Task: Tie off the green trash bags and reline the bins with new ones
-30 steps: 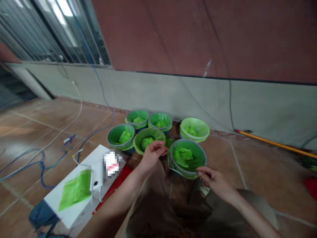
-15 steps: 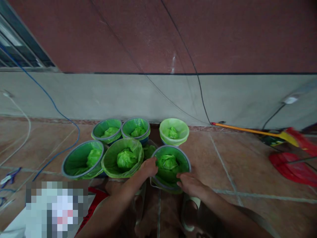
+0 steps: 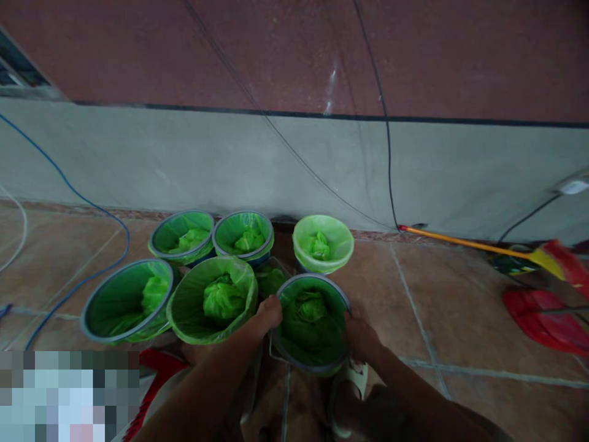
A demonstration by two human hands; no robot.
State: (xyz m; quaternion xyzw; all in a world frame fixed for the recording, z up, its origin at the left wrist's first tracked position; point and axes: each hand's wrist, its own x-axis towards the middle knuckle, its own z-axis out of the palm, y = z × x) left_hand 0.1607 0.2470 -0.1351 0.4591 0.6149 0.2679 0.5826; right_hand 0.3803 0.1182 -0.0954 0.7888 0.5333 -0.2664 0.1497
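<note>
A small bin (image 3: 311, 359) lined with a green plastic bag stands on the tiled floor just in front of me. My left hand (image 3: 267, 313) grips its left rim and my right hand (image 3: 359, 334) grips its right rim. Crumpled green plastic lies inside it. Several more green-lined bins stand around it: one (image 3: 212, 302) right beside my left hand, one (image 3: 126, 301) further left, two (image 3: 183, 232) (image 3: 243, 233) behind, and a pale green one (image 3: 323, 243) near the wall.
A grey and dark red wall (image 3: 294, 159) runs behind the bins, with cables hanging down it. A blue cable (image 3: 87, 209) trails over the floor at left. A yellow-handled broom (image 3: 478, 247) and a red dustpan (image 3: 543, 313) lie at right.
The view has swung right and closer to the bins. Both hands have moved from near the front bin onto its rim, one on each side.
</note>
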